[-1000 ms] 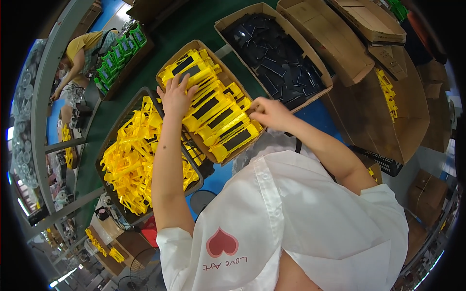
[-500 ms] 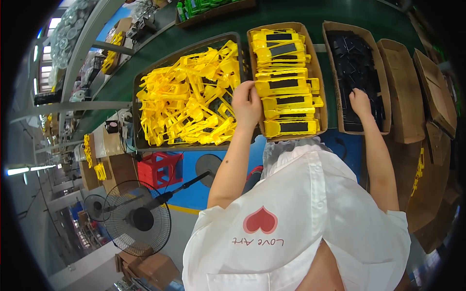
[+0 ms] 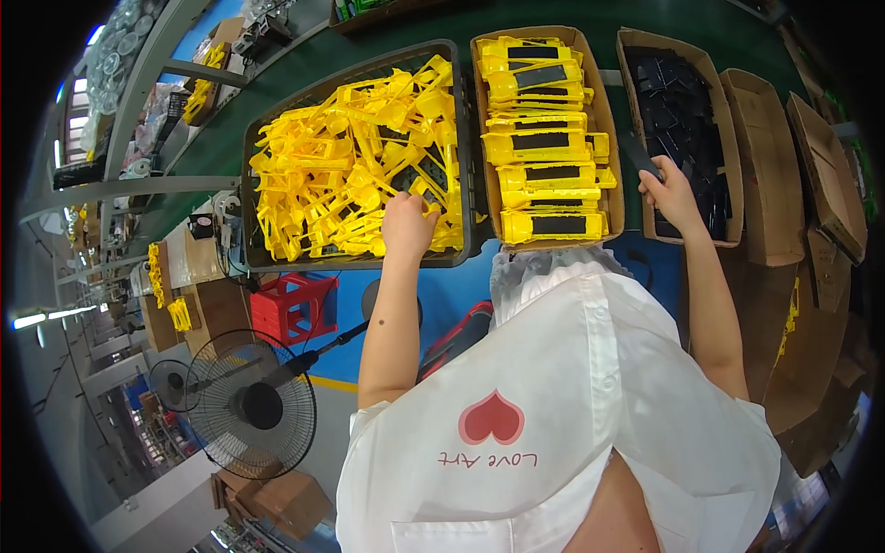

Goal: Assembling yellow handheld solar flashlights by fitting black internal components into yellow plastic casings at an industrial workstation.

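Yellow parts (image 3: 341,175) at left, black pieces (image 3: 678,106) at right, seemingly for easy reach: pinches a dark strip (image 3: 645,158) in the right hand (image 3: 670,194), curls the left hand (image 3: 407,227) over yellow, grip impossible to tell.

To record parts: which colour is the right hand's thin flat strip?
The flat strip looks black, head view.

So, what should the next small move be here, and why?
Probably lift one yellow part from the loose pile with the left hand: that hand is down at the pile in the black crate, the right hand holds a dark strip, and the yellow parts lined up in the cardboard box carry dark panels. Whether the left hand grips one is unclear.
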### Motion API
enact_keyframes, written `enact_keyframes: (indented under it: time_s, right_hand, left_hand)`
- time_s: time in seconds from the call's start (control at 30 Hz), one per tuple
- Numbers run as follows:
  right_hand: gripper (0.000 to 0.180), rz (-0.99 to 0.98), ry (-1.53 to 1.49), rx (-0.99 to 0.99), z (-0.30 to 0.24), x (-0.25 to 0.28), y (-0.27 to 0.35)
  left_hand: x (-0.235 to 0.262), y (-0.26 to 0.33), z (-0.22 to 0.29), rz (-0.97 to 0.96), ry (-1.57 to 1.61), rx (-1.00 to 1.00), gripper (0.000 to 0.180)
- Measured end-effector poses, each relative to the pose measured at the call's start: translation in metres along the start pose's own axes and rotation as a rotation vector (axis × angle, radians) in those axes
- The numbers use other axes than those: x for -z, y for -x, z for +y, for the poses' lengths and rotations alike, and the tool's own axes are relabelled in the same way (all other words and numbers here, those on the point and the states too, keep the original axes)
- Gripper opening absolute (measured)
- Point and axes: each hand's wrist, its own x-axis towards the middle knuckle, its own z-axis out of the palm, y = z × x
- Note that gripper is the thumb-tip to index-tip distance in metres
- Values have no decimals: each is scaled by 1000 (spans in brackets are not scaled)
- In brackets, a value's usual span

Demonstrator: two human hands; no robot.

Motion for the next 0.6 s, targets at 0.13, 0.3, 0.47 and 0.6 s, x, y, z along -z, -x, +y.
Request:
enact_keyframes:
  time_s: [0.13,0.3,0.47,0.6]
  right_hand:
    - [14,-137,68,-66,-22,-10,10]
    - [16,-351,7,-56,-52,-38,16]
    - [19,-408,-230,-31,-62,-36,18]
    - [18,-421,-290,-18,-82,-42,24]
  left_hand:
    - [-14,0,-3,61,55,-84,24]
    - [-54,-40,13,-170,371,179,58]
    - [-28,-19,26,-155,141,-180,54]
    - [-58,-16,-6,-247,-88,-321,48]
